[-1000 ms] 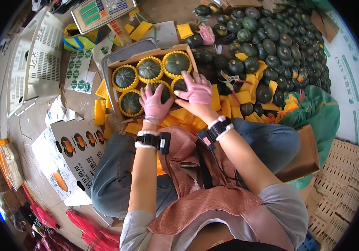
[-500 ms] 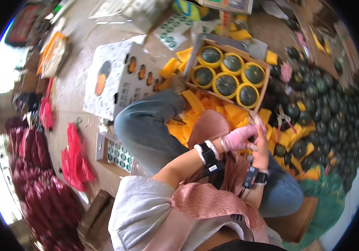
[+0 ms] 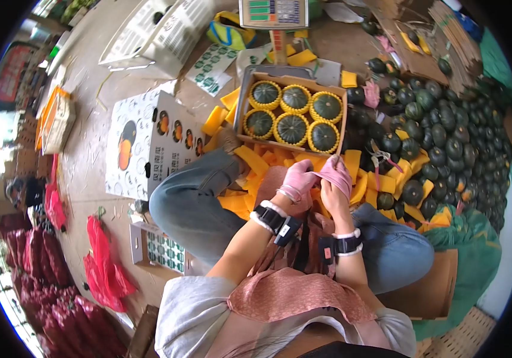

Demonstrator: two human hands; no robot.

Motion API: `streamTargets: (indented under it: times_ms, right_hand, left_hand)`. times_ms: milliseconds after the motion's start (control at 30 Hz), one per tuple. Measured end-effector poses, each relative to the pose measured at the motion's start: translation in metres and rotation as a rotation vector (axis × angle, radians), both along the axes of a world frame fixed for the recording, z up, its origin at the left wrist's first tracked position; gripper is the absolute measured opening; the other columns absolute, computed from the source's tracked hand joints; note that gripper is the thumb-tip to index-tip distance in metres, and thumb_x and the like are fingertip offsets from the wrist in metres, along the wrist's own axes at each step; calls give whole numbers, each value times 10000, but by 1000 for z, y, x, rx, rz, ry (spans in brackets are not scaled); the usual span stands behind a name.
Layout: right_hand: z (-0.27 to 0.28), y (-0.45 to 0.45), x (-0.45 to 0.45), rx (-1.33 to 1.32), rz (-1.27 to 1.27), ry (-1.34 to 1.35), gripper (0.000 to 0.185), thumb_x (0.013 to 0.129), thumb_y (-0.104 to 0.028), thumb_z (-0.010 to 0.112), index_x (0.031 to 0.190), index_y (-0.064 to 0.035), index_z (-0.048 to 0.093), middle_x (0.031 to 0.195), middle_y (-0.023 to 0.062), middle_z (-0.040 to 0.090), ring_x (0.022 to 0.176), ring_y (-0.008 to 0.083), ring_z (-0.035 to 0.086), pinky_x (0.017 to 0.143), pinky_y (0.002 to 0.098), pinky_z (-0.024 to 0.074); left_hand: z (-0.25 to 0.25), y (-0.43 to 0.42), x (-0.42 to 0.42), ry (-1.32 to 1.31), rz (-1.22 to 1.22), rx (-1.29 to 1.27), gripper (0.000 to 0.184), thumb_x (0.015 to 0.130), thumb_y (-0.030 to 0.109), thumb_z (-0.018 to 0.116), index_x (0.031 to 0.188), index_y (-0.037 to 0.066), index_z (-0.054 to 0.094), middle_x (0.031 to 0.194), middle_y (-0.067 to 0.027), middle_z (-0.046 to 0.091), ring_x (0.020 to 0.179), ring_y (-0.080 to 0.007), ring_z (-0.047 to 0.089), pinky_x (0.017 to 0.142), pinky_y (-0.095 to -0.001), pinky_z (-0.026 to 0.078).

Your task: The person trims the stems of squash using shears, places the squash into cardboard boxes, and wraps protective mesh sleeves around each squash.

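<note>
My left hand [image 3: 299, 179] wears a pink glove and is closed, pinching the edge of a second pink glove [image 3: 338, 173]. That second glove covers the fingers of my right hand [image 3: 331, 192], while its lower palm and wrist are bare. The right fingers point upward inside the fabric, stretched out, with nothing seen in them. Just beyond both hands stands an open cardboard box [image 3: 294, 150] of several dark green squashes [image 3: 291, 128] in yellow foam nets. Loose yellow foam nets [image 3: 250, 197] lie between my legs, below the box.
A large pile of green squashes [image 3: 447, 137] spreads at the right, with pink-handled clippers [image 3: 381, 156] near it. A printed white carton [image 3: 142, 143] stands at the left. Behind are a scale display [image 3: 274, 13] and a white plastic crate [image 3: 178, 36]. Pink bags [image 3: 103, 262] lie at the left.
My hands have moved left in the view and come side by side. The glove now covers more of the right hand, and my left hand pulls at its edge. The view has shifted.
</note>
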State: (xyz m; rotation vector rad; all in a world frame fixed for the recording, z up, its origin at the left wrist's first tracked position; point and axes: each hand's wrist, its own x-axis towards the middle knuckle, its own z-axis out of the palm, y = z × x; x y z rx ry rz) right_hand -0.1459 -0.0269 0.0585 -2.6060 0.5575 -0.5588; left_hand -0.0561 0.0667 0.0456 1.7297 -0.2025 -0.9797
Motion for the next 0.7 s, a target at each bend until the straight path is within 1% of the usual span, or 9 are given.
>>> streamTargets:
  times_ms: [167, 267, 333, 433, 467, 533, 600, 667, 700]
  right_hand:
    - [10, -13, 38, 223, -620, 399, 695, 737, -437, 653, 1223, 23, 464, 1213, 247, 498, 1106, 363, 490, 943, 412, 391]
    - [-54, -39, 33, 811, -580, 144, 795, 715, -490, 674, 1249, 49, 435, 1254, 271, 465, 1169, 393, 442, 993, 408, 349]
    - [-67, -43, 38, 788, -710, -26, 904, 688, -531, 699, 1274, 84, 390, 1300, 292, 411, 1228, 400, 383, 1029, 401, 309]
    - [-47, -47, 44, 757, -777, 38, 961, 683, -497, 722, 1342, 61, 300, 1392, 264, 301, 1283, 367, 316, 1065, 388, 258]
    - [-55, -50, 45, 847, -775, 12, 944, 698, -430, 720, 1356, 72, 266, 1386, 251, 311, 1280, 366, 320, 1033, 400, 308]
    - [-98, -65, 42, 1346, -783, -6, 673, 739, -328, 686, 1282, -48, 404, 1226, 156, 470, 1057, 319, 515, 868, 412, 448]
    - [-146, -84, 32, 1775, -533, -9, 488, 779, -236, 627, 1199, -69, 442, 1151, 126, 494, 961, 293, 544, 760, 401, 496]
    - [-150, -75, 33, 1880, -413, -255, 386, 811, -195, 571, 1154, -63, 453, 1129, 134, 514, 985, 315, 535, 784, 422, 500]
    - [-157, -73, 28, 1811, -368, -254, 382, 810, -200, 565, 1152, -69, 458, 1110, 132, 524, 992, 320, 534, 804, 446, 494]
  left_hand:
    - [29, 5, -11, -763, -432, -145, 138, 685, 51, 606, 822, 44, 616, 789, -181, 594, 746, -337, 579, 670, -334, 482]
    - [15, -1, -1, -570, -696, -144, 279, 701, 168, 637, 969, 94, 619, 947, -132, 592, 847, -326, 572, 759, -368, 477]
    - [46, -5, 25, -1158, -708, 78, 412, 700, 254, 675, 1083, 133, 582, 1008, -117, 589, 957, -318, 554, 846, -404, 442]
    - [42, 8, 95, -1016, -131, 240, 652, 640, 328, 775, 1186, 85, 515, 1135, -130, 560, 1060, -322, 514, 887, -430, 425]
    - [-3, 18, 126, -1057, 114, 366, 673, 669, 317, 764, 1226, 79, 471, 1116, -174, 553, 1059, -328, 513, 860, -431, 440]
    - [-26, 41, 168, -847, 364, 631, 721, 724, 395, 693, 1295, 86, 379, 1036, -229, 556, 1007, -355, 535, 828, -459, 447]
    - [-72, 74, 210, -321, 345, 404, 566, 728, 318, 651, 1222, 100, 482, 994, -168, 579, 928, -339, 562, 781, -419, 460]
    - [-128, 99, 223, 87, 232, 102, 510, 724, 257, 651, 1195, 110, 522, 924, -105, 584, 829, -274, 566, 731, -381, 474]
    - [-132, 106, 212, -103, 191, 93, 532, 730, 216, 647, 1230, 122, 494, 905, -97, 568, 815, -258, 551, 706, -395, 475]
